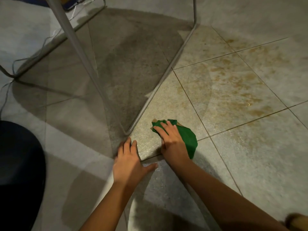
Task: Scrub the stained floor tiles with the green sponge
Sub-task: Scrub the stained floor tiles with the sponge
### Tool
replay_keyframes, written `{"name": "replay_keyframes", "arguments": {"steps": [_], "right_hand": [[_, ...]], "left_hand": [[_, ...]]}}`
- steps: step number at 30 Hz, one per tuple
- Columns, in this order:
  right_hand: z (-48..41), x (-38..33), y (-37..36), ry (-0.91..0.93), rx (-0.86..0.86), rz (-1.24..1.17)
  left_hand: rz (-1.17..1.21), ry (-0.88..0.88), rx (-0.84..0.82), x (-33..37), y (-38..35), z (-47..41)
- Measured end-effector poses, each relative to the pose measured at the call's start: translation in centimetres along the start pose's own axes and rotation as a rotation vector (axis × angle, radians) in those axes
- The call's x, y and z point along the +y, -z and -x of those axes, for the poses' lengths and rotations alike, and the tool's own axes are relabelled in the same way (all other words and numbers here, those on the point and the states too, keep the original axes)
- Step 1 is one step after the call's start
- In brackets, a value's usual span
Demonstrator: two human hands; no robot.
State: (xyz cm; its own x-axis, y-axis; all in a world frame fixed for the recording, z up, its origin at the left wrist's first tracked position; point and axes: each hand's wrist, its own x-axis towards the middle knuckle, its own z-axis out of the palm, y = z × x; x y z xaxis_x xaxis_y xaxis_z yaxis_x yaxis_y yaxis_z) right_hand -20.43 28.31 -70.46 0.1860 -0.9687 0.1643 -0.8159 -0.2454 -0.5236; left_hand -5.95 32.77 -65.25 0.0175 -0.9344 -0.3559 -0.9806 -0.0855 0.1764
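A flat green sponge [188, 139] lies on a wet grey floor tile [168, 105] just right of centre. My right hand [171, 142] presses down on it with straight, spread fingers and covers its left half. My left hand [130, 160] rests flat on the floor to the left, fingers spread, holding nothing. Brown stains [233, 77] spread over the tiles up and to the right of the sponge.
A metal tube frame [160, 84] of a chair or table stands on the floor just beyond my hands, its corner close to my left fingers. Thin cables [21, 60] trail at the far left. A dark rounded object [18, 164] fills the lower left.
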Motion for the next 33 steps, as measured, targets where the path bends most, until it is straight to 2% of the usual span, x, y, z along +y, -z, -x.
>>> {"name": "replay_keyframes", "arguments": {"steps": [4, 10, 14, 18, 21, 23, 29, 33], "right_hand": [[-1.8, 1.4, 0.7, -0.032, 0.025, -0.029], [0.8, 5.2, 3.4, -0.221, 0.127, -0.048], [3.5, 3.7, 2.7, -0.315, 0.22, -0.002], [3.4, 2.0, 1.9, -0.25, 0.155, -0.015], [2.1, 3.4, 2.4, -0.138, 0.116, -0.022], [1.5, 4.7, 3.1, -0.131, 0.107, -0.026], [3.0, 7.9, 5.9, -0.315, 0.166, -0.068], [4.7, 6.4, 4.5, -0.345, 0.257, 0.016]], "left_hand": [[0.03, -0.004, -0.013, 0.0, 0.2, 0.1], [0.046, -0.01, -0.025, 0.0, 0.3, 0.2], [0.06, -0.004, -0.017, 0.0, 0.2, 0.2], [0.105, -0.001, -0.01, 0.0, 0.2, 0.3], [0.123, 0.009, -0.019, 0.1, 0.3, 0.3], [0.113, 0.004, -0.034, 0.4, 0.4, 0.3], [0.165, -0.167, -0.006, 3.7, 0.2, -0.3], [0.095, -0.228, -0.09, 6.5, -0.4, -1.9]]}}
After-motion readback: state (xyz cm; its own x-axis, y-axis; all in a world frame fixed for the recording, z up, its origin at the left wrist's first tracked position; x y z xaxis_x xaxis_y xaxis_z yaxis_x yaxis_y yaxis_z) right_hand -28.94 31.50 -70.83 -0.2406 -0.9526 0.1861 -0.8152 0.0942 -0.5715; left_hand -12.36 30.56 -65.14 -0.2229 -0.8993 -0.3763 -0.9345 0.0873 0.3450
